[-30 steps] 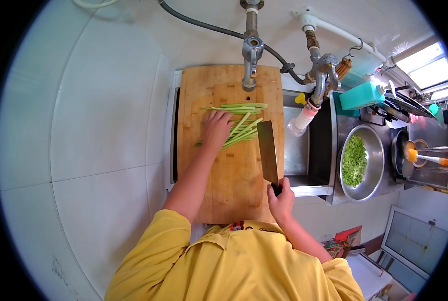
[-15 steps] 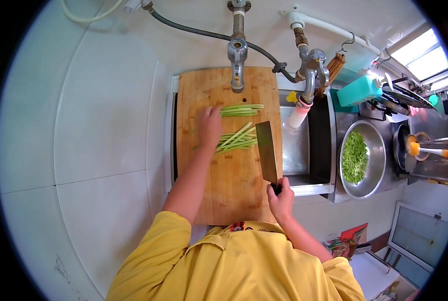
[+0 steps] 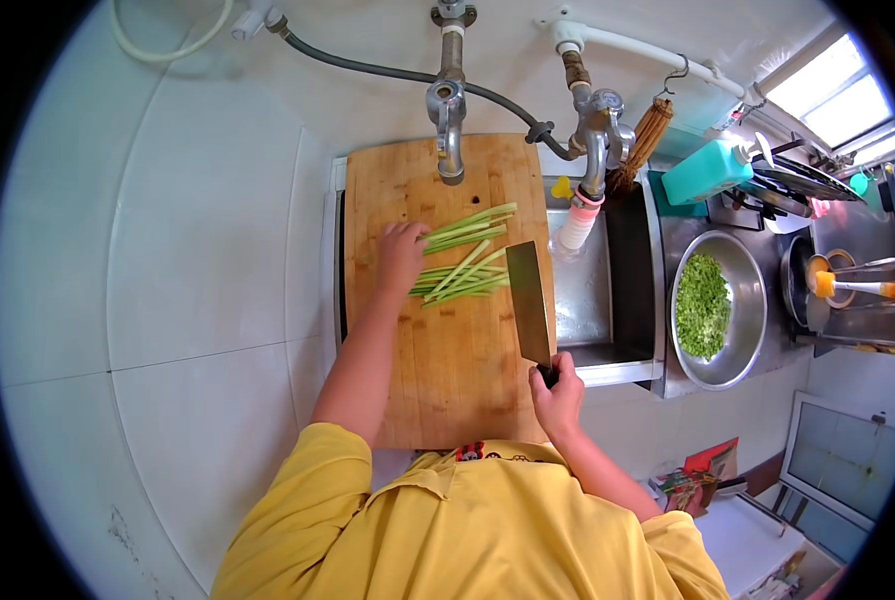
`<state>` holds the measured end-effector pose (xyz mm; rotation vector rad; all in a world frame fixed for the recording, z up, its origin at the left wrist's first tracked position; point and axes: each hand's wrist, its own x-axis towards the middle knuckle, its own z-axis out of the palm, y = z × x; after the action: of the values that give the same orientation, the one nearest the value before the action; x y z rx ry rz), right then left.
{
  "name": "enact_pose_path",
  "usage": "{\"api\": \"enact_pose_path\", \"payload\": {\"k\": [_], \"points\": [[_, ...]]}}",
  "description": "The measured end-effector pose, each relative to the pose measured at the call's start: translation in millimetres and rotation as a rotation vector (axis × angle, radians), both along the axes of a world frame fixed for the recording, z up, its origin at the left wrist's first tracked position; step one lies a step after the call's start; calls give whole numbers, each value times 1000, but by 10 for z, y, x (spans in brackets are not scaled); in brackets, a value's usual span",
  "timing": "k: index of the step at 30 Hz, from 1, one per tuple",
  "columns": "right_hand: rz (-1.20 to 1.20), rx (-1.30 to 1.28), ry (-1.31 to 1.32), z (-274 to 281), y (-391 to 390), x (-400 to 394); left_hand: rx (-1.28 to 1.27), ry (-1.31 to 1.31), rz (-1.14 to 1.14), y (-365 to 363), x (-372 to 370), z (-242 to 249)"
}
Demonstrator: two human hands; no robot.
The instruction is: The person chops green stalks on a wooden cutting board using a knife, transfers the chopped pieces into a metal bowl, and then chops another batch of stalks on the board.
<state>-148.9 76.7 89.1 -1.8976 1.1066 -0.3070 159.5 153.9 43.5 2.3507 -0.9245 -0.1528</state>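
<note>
Two groups of thin green stalks lie on the wooden cutting board (image 3: 457, 375). The upper group (image 3: 473, 228) slants up to the right, and its left ends are at the fingers of my left hand (image 3: 401, 255), which are closed on them. Just below it, the lower group of stalks (image 3: 465, 283) lies loosely crossed. My right hand (image 3: 559, 396) is wrapped round the dark handle of a cleaver (image 3: 529, 300). Its broad blade points away from me over the board's right side, close to the right ends of the lower stalks.
A faucet (image 3: 449, 130) overhangs the board's far end. Right of the board is a sink (image 3: 582, 300) under a second tap (image 3: 597, 130). Beyond it stands a steel bowl (image 3: 752, 330) of chopped greens (image 3: 702, 308), near a teal bottle (image 3: 707, 178). A tiled wall (image 3: 207, 240) rises on the left.
My left hand has drawn the left ends of the upper stalks toward me, so that group now slants. The cleaver stays nearly in place. The view has shifted slightly.
</note>
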Motion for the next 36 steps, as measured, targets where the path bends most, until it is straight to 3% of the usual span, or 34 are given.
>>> {"api": "enact_pose_path", "payload": {"k": [5, 10, 17, 28, 36], "points": [[1, 36, 24, 26, 14, -12, -46, -50, -40, -105, -16, 173], [0, 48, 18, -4, 22, -66, 99, -81, -189, -354, -5, 56], [-37, 74, 17, 36, 0, -75, 70, -16, -159, -617, -13, 35], [-31, 90, -33, -38, -6, -65, 374, 46, -292, -690, 64, 151], [3, 63, -32, -27, -44, -70, 421, 58, -412, -650, 125, 188]]}}
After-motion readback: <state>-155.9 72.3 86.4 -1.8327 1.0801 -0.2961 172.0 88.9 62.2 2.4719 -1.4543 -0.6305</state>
